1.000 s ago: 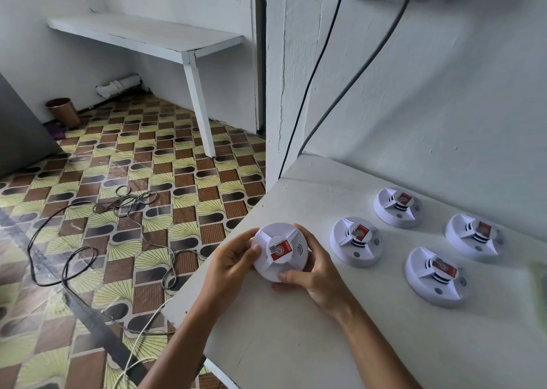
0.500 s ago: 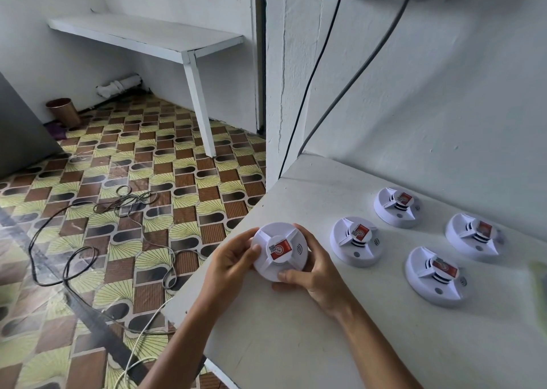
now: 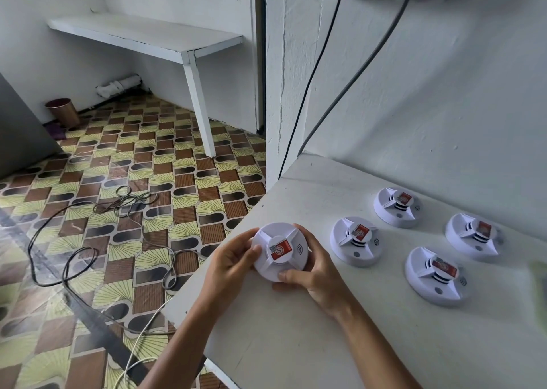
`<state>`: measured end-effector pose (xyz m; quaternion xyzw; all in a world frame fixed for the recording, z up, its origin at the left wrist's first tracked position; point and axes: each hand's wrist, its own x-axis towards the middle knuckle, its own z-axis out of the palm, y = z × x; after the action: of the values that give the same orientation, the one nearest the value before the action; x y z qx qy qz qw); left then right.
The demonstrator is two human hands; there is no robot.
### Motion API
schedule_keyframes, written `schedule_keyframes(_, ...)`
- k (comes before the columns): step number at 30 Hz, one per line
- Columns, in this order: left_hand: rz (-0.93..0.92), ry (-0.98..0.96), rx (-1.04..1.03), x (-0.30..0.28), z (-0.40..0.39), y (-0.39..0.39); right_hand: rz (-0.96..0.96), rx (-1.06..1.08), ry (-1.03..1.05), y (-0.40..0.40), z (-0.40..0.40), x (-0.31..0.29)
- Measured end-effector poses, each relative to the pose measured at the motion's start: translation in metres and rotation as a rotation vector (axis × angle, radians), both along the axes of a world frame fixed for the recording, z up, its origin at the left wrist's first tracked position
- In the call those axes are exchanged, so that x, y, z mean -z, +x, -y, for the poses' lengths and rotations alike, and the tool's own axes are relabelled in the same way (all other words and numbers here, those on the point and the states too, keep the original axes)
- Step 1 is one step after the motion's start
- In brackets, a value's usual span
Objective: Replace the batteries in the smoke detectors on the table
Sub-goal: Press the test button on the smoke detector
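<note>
While I look down at the white tabletop (image 3: pixel 296 344), both my hands hold one round white detector (image 3: pixel 279 251) near its left edge. My left hand (image 3: pixel 231 265) has its grip curled round the detector's left side, thumb on the top face. My right hand (image 3: pixel 313 273) has its grip curled round the right and near side, thumb against the near rim. A red label (image 3: pixel 281 250) sits in the middle of the detector's face, which is turned up toward me. Four more detectors lie on the tabletop to the right, apart from each other: one just beside my right hand (image 3: pixel 356 240), one farther back (image 3: pixel 396 206), one near the wall (image 3: pixel 473 236), and one nearer me (image 3: pixel 435 274). Two cables (image 3: pixel 349 80) hang down the wall behind the tabletop. Loose cords (image 3: pixel 88 249) lie on the patterned floor (image 3: pixel 124 157) to the left.
</note>
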<state>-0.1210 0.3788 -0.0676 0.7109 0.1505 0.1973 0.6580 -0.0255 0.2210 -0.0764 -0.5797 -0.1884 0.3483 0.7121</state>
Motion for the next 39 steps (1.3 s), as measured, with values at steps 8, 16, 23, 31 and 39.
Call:
schedule_keyframes(8,0.006,-0.002,0.006,0.000,0.000,0.000,-0.007,-0.001,0.001,0.000,0.000,-0.001)
schedule_keyframes(16,0.013,0.001,0.003,0.002,0.000,0.000,0.006,0.004,-0.001,0.000,0.000,0.000)
schedule_keyframes(23,0.017,-0.005,0.007,0.003,-0.001,0.000,0.014,0.016,-0.017,-0.001,-0.001,0.000)
schedule_keyframes(31,0.049,-0.040,0.026,0.001,0.000,0.000,-0.029,-0.012,0.039,-0.001,0.000,-0.005)
schedule_keyframes(39,0.063,-0.040,0.027,0.000,0.000,0.000,-0.468,0.009,0.184,0.003,0.001,-0.016)
